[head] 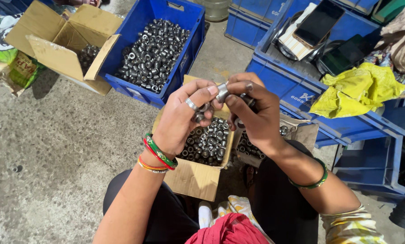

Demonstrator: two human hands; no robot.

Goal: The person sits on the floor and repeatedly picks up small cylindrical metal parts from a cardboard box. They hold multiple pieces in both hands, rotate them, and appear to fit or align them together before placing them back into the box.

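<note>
Both hands grip one small metal sleeve (222, 91) between them: left hand (184, 118) pinching it, right hand (255, 115) closed beside it.

Blue plastic crate (191, 34) of grey steel sleeves (155, 52) — brown cardboard box (195, 178), crumpled yellow cloth (356, 88), green-red bangles (159, 153), plain green bangle (313, 183), red fabric (229, 230).

Left hand (184, 119) and right hand (256, 115) raised together, fingertips pinched, wrists bent
</note>
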